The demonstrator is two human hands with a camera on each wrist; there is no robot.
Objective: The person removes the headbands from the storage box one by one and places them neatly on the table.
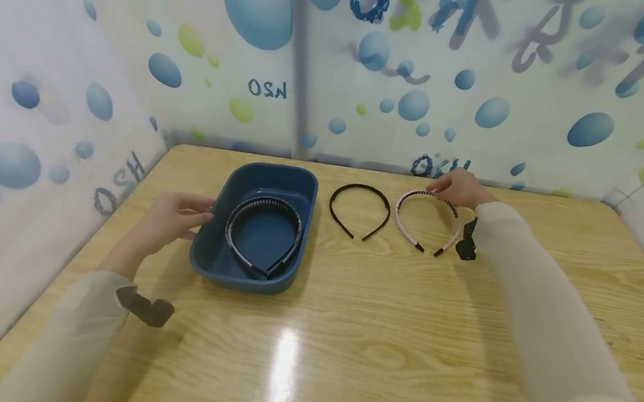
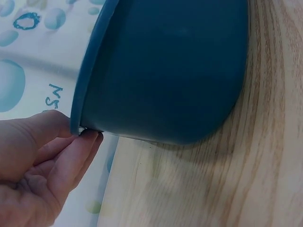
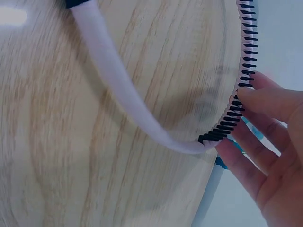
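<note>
In the head view my right hand is at the top of a pale pink headband with black comb teeth and black tips. The right wrist view shows my thumb and fingers pinching the toothed band along its curve. My left hand is at the left side of a blue plastic basin. Up close, the left thumb and fingertips pinch the lip of the basin. Inside it lie dark and pale headbands, overlapping, tips towards me.
A thin black headband lies between the basin and the pink one. All stand on a light wood table. Behind it rises a wall covering printed with blue and green drops, and another side of it closes off the left.
</note>
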